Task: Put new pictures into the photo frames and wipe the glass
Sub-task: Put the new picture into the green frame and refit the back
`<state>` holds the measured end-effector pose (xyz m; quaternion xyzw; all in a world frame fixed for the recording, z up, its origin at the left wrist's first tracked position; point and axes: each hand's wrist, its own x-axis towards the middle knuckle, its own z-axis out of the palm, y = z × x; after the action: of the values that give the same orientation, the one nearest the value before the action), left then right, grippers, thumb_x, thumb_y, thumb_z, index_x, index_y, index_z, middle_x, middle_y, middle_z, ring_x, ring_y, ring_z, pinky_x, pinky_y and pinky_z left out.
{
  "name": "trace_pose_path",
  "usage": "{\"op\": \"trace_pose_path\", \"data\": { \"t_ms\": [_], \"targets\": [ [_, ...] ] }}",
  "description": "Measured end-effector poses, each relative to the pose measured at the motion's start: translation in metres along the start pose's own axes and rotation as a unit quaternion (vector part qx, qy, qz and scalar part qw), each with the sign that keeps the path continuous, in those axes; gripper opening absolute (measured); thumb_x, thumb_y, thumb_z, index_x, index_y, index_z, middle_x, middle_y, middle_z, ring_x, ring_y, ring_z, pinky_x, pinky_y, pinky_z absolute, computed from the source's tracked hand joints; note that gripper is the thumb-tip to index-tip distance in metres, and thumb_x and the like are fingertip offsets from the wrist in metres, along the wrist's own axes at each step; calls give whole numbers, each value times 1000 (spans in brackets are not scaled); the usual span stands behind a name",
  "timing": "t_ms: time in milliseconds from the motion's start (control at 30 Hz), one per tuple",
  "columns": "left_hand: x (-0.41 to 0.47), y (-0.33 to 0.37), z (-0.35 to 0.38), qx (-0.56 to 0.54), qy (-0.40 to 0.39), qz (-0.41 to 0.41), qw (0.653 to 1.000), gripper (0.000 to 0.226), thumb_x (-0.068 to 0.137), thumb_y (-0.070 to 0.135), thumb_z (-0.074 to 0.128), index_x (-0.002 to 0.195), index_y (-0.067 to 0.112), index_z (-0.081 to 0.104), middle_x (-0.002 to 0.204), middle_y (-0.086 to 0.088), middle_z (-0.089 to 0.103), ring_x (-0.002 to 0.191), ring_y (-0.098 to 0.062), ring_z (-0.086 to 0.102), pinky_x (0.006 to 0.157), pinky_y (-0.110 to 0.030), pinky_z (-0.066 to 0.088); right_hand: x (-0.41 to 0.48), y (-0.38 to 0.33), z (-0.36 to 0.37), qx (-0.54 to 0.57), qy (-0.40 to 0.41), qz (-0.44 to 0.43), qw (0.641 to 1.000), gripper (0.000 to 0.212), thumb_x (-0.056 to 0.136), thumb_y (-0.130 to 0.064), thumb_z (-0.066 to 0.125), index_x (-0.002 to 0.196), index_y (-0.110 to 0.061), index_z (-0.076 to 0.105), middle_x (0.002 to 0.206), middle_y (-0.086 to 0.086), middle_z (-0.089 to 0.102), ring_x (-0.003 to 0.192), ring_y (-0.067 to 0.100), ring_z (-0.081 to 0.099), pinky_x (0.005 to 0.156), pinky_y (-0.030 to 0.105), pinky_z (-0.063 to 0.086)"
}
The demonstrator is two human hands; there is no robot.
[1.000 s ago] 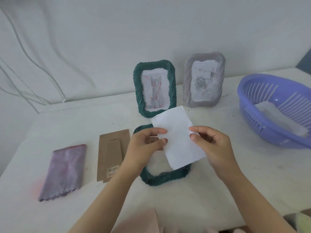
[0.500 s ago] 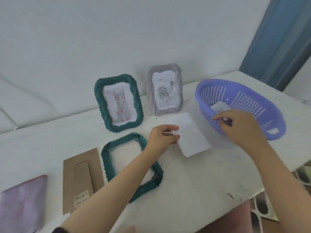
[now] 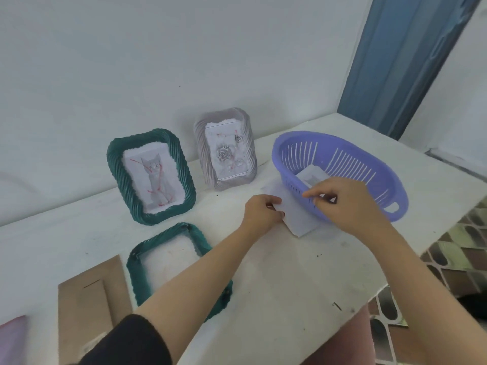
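Two hands are working at the table's (image 3: pixel 276 280) three o'clock side — the left hand (image 3: pixel 262 216) is pinching a white sheet (image 3: pixel 297 219) flat beside the purple basket (image 3: pixel 340 164), and the right hand (image 3: pixel 347 204) is closing its fingers (image 3: pixel 312 193) on a picture (image 3: pixel 312 176) inside it.

I see two dark green ribbed frames (image 3: pixel 151 177) (image 3: pixel 179 270) centre-left, a grey ribbed frame (image 3: pixel 225 148), a lilac slotted basket (image 3: pixel 342 175) right, brown backing board (image 3: pixel 89 309) lower left, white tabletop (image 3: pixel 290 285).

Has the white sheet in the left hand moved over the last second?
Yes. The white sheet has gone rightward, from above the lying green frame to beside the purple basket, pinched by the left hand.
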<state>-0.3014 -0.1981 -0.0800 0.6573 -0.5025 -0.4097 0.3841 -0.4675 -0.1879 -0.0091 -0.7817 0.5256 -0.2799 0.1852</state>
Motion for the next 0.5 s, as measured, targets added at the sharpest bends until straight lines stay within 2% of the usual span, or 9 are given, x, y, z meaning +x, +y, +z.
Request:
{"op": "trace_pose_path", "data": {
  "t_ms": [167, 233, 300, 367, 433, 500],
  "targets": [
    [4, 1, 3, -25, -10, -12, 1000, 32, 70, -2, 69, 100, 9, 66, 79, -9, 60, 78, -28, 63, 85, -38, 53, -4, 5, 4, 9, 5, -10, 1000, 24, 82, -1, 59, 91, -17, 74, 91, -1, 67, 80, 18, 61, 76, 24, 47],
    [3, 0, 3, 21, -3, 14, 1000, 35, 73, -1, 66, 107, 7, 63, 79, -5, 57, 78, -24, 58, 83, -29, 49, -4, 7, 5, 12, 5, -8, 1000, 23, 83, -3, 59, 90, -19, 74, 91, -4, 67, 78, 14, 61, 74, 21, 47],
    [2, -3, 4, 85, 55, 73, 992, 38, 78, 5, 63, 116, 10, 59, 109, -8, 50, 91, -23, 55, 85, -19, 38, -4, 8, 5, 27, 7, 4, 1000, 22, 84, -6, 60, 88, -24, 73, 88, -8, 67, 73, 5, 59, 69, 12, 43],
    [0, -1, 5, 72, 113, 138, 981, 36, 84, 12, 59, 119, 14, 53, 133, -15, 35, 116, -28, 47, 96, -25, 36, -2, 9, 2, 64, 18, 30, 997, 21, 84, -11, 60, 84, -29, 73, 84, -11, 68, 72, 0, 59, 63, 6, 41],
    [0, 4, 3, 57, 140, 204, 967, 38, 89, 19, 56, 126, 19, 48, 144, -14, 28, 134, -20, 28, 101, -26, 29, 5, 10, -7, 125, 31, 71, 989, 20, 86, -15, 60, 83, -30, 72, 84, -10, 69, 75, 2, 59, 65, 10, 41],
    [2, 12, -1, 67, 137, 264, 952, 44, 90, 29, 53, 133, 25, 43, 150, -9, 25, 135, -5, 19, 103, -24, 24, 19, 15, -17, 144, 32, 116, 982, 19, 87, -17, 59, 84, -31, 71, 89, -11, 67, 81, 5, 57, 72, 19, 39]
  ]
}}
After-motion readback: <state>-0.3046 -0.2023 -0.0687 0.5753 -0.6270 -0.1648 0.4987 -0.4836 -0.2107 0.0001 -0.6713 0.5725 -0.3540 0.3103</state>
